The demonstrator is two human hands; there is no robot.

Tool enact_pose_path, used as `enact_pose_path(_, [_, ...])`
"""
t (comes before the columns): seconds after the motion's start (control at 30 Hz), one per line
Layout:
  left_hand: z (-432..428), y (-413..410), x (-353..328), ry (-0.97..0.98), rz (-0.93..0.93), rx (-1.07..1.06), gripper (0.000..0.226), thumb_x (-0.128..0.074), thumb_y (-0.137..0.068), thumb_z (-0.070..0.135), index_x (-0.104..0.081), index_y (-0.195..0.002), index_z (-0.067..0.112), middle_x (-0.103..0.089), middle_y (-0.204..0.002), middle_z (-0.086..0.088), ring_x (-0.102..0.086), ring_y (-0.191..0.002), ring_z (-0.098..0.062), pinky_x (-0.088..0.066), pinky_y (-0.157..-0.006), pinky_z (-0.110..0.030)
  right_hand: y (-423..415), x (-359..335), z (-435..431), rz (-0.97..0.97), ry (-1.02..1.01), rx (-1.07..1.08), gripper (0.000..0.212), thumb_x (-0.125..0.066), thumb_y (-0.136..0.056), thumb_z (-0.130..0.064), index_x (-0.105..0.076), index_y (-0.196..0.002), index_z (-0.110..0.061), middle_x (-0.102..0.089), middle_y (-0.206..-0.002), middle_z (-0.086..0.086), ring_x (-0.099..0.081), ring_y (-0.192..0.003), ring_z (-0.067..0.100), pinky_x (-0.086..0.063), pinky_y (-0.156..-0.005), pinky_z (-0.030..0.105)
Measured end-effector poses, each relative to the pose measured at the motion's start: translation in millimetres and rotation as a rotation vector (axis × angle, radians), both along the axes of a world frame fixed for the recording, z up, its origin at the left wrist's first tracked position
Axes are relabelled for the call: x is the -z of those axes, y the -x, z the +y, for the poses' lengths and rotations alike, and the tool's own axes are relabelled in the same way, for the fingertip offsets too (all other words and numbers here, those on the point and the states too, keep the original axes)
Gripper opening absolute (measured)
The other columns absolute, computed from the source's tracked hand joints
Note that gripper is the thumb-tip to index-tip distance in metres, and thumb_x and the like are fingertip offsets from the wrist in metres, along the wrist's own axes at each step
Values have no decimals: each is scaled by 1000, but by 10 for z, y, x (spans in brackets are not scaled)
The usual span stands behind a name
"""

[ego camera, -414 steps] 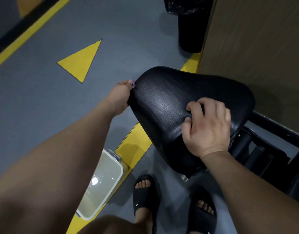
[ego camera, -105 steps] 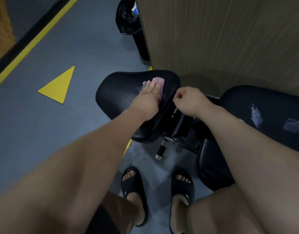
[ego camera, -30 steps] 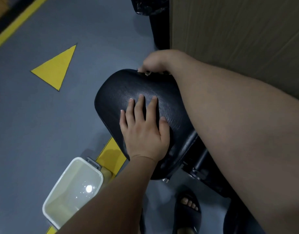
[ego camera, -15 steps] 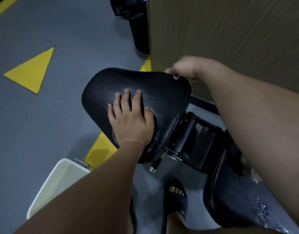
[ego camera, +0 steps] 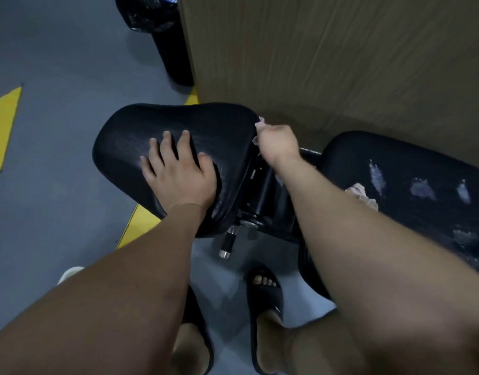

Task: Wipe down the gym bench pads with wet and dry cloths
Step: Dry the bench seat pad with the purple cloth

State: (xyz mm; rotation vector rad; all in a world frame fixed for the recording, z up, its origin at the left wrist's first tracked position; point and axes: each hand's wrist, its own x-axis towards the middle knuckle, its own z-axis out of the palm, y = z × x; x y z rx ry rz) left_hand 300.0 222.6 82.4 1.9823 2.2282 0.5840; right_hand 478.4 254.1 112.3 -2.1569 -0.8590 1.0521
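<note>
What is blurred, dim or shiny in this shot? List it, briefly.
Head view: dim, flat light throughout; faint sheen on the seat pad beside the left hand; right hand and its cloth smeared by motion; near forearms soft; wide-angle lens bows grain lines on the wall.

You get one wide-angle view, worn on your head, facing forward and steeply down along both forearms. It sits close over the black seat pad [ego camera: 205,125], which holds the middle of the frame, with your left hand [ego camera: 178,174] flat on it and your right hand [ego camera: 277,144] at its right corner. The back pad [ego camera: 408,163] runs off the right edge, your sandals [ego camera: 265,293] show at the bottom, and the grey floor [ego camera: 57,50] and wood-grain wall panel [ego camera: 341,50] fill the top.
</note>
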Motion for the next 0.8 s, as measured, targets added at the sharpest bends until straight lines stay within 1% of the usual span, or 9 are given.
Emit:
enact_pose_path(0.07, [-3, -3, -8, -1, 4, 0, 56, -36, -95, 45, -45, -148, 29, -37, -160, -7, -22, -151, -30, -11, -123, -56, 191, 88, -222, 28, -83, 137, 42, -48, -102, -45, -76, -101, -14, -76, -101, 8, -68, -101, 28, -47, -75, 24])
enact_pose_path(0.1, [-4, -3, -10, 3, 3, 0, 56, -36, -96, 45, -45, -148, 29, -36, -160, -7, -21, -151, -30, -10, -123, -56, 305, 116, -332, 41, -136, 188, 40, -50, -102, -43, -77, -105, -15, -76, -105, 7, -68, -106, 26, -49, -85, 23])
enact_pose_path(0.17, [-6, -3, -14, 5, -1, 1, 55, -36, -96, 45, -44, -149, 29, -36, -160, -7, -20, -151, -30, -10, -123, -56, 481, 156, -495, 87, -214, 238, 34, -53, -103, -36, -73, -124, -17, -71, -127, 3, -59, -127, 18, -38, -103, 18])
enact_pose_path(0.23, [-7, -4, -10, -5, -3, 3, 55, -37, -96, 44, -45, -148, 28, -36, -160, -7, -21, -151, -31, -10, -123, -57, 527, 194, -553, 126, -274, 241, 34, -53, -104, -32, -68, -133, -20, -64, -138, -2, -50, -137, 11, -32, -112, 17])
enact_pose_path(0.33, [8, 1, 30, -22, 5, -3, 54, -38, -96, 44, -45, -148, 28, -37, -160, -7, -22, -151, -31, -11, -123, -57, 442, 262, -407, 183, -328, 260, 32, -57, -102, -33, -70, -129, -22, -67, -133, -7, -57, -129, 11, -40, -106, 20])
enact_pose_path(0.47, [28, -3, 77, -46, 29, -5, 54, -37, -96, 45, -45, -147, 29, -38, -159, -6, -23, -151, -30, -12, -122, -56, 260, 281, -106, 297, -359, 282, 33, -60, -99, -34, -71, -128, -22, -67, -133, -10, -58, -127, 7, -40, -116, 29])
enact_pose_path(0.57, [49, 3, 101, -60, 35, -13, 54, -38, -96, 45, -46, -147, 29, -38, -159, -6, -23, -151, -30, -13, -122, -56, 52, 308, 196, 434, -299, 230, 26, -63, -94, -32, -78, -114, -26, -76, -111, -7, -70, -108, 11, -51, -107, 35])
enact_pose_path(0.63, [47, -5, 115, -70, 36, -13, 53, -38, -96, 44, -46, -147, 29, -39, -158, -6, -23, -151, -30, -13, -122, -56, -110, 282, 399, 438, -216, 126, 29, -62, -86, -35, -80, -108, -28, -78, -105, -5, -73, -101, 17, -55, -102, 41])
enact_pose_path(0.8, [71, -12, 148, -98, 41, -19, 54, -38, -95, 44, -49, -145, 28, -42, -157, -6, -26, -150, -30, -14, -122, -56, -173, 101, 898, 392, 21, -258, 38, -57, -84, -35, -76, -110, -15, -72, -96, 4, -66, -83, 23, -51, -75, 34])
